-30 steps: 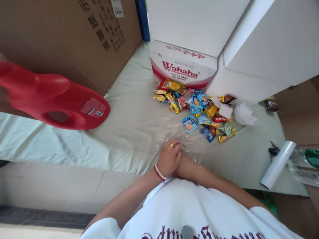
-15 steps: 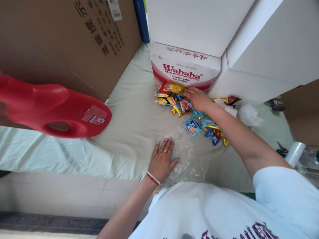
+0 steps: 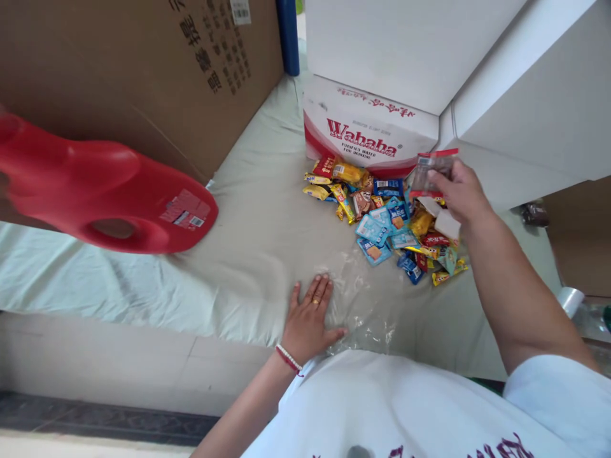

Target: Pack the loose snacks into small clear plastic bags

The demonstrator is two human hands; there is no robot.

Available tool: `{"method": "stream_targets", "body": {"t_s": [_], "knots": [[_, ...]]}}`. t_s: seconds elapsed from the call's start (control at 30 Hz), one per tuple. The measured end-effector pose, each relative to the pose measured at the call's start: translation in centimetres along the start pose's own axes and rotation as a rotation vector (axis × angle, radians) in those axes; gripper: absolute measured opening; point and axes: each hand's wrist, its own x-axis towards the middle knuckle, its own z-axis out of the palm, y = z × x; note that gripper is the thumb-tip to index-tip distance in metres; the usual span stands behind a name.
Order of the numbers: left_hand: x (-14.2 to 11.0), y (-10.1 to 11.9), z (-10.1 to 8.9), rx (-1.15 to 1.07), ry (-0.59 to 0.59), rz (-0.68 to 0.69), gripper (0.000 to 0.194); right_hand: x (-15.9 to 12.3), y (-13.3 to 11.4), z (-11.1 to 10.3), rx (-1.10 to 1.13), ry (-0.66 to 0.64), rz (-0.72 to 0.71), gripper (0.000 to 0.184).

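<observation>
My right hand (image 3: 461, 187) pinches a snack packet (image 3: 432, 173) with a clear, brownish middle and red edges, held up at the right of the pile, in front of the white boxes. Below and to its left lies a heap of small wrapped snacks: blue biscuit packets (image 3: 374, 250), a yellow packet (image 3: 351, 173), a red packet (image 3: 325, 164) and several others. Flat on the pale green sheet, fingers spread, rests my left hand (image 3: 308, 321). Beside its thumb lies a crinkled clear plastic bag (image 3: 358, 305).
A red jug (image 3: 119, 197) lies at the left by a large brown carton (image 3: 143, 76). A Wahaha water box (image 3: 372, 130) stands behind the snacks, with white boxes (image 3: 405, 44) above. A clear roll (image 3: 570, 300) is at the right edge of the pale green sheet (image 3: 258, 235).
My right hand has lifted away from the heap toward the right and now holds the red-edged packet. My left hand stays flat on the sheet. The view has shifted slightly.
</observation>
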Motion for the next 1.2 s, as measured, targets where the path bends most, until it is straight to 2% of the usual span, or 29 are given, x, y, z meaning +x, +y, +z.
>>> {"method": "stream_targets", "body": {"t_s": [0.03,0.07,0.1,0.13,0.2,0.27,0.3,0.37,0.43,0.5,0.6,0.67,0.73,0.8,0.87,0.93,1.0,1.03,1.1,1.2], "knots": [[0.1,0.0,0.0,-0.007,-0.011,-0.003,0.108,-1.6,-1.0,0.0,0.134,-0.036,0.065,0.035],[0.2,0.0,0.0,-0.014,-0.020,-0.007,0.110,-3.4,-2.1,0.5,0.208,-0.130,0.115,0.033],[0.3,0.0,0.0,-0.021,-0.027,-0.010,0.111,-5.3,-3.1,1.4,0.220,-0.281,0.141,0.032],[0.4,0.0,0.0,-0.026,-0.033,-0.008,0.111,-7.4,-3.9,2.8,0.186,-0.461,0.134,0.033],[0.5,-0.2,-0.1,-0.029,-0.047,0.005,0.110,-11.6,-4.8,6.4,0.070,-0.717,0.055,0.032],[0.5,-0.5,-0.1,-0.022,-0.052,0.017,0.111,-15.1,-4.9,10.2,-0.063,-0.872,-0.002,0.028],[0.4,-0.7,-0.2,-0.014,-0.049,0.015,0.112,-16.3,-4.8,11.7,-0.167,-0.889,-0.028,0.023],[0.1,-1.2,-0.3,0.005,-0.040,-0.003,0.113,-17.5,-4.6,13.4,-0.393,-0.843,-0.080,0.022],[-0.5,-1.8,-0.4,0.018,-0.037,-0.026,0.112,-16.6,-4.8,13.2,-0.555,-0.754,-0.115,0.028],[-1.3,-2.5,-0.6,0.029,-0.039,-0.038,0.110,-13.6,-5.3,11.8,-0.621,-0.688,-0.112,0.029],[-2.6,-3.6,-1.1,0.041,-0.033,-0.042,0.109,-7.4,-5.8,9.9,-0.686,-0.542,-0.050,0.030],[-3.5,-4.2,-1.5,0.047,-0.005,-0.066,0.104,-4.4,-5.4,9.9,-0.789,-0.530,0.005,0.035],[-4.1,-4.2,-1.9,0.059,0.051,-0.112,0.098,-3.3,-4.2,10.8,-0.902,-0.584,0.020,0.043],[-4.4,-3.8,-2.3,0.063,0.093,-0.085,0.086,-3.9,-2.5,11.9,-0.956,-0.583,-0.030,0.044],[-4.3,-3.1,-2.7,0.028,0.061,0.058,0.074,-5.4,-0.9,12.3,-0.923,-0.490,-0.061,0.033],[-4.1,-2.7,-3.2,-0.050,-0.034,0.223,0.071,-7.1,0.1,11.5,-0.809,-0.351,-0.040,0.031],[-4.0,-2.7,-3.7,-0.133,-0.112,0.291,0.074,-8.7,0.3,9.9,-0.621,-0.208,-0.005,0.033],[-4.0,-2.9,-3.9,-0.163,-0.131,0.296,0.074,-9.6,0.0,9.2,-0.496,-0.177,0.007,0.034],[-4.2,-3.3,-4.1,-0.185,-0.137,0.281,0.072,-11.5,-1.1,8.3,-0.217,-0.260,0.021,0.036],[-4.8,-3.6,-3.8,-0.162,-0.110,0.285,0.054,-14.4,-3.1,9.9,0.041,-0.615,-0.027,0.038]]}}
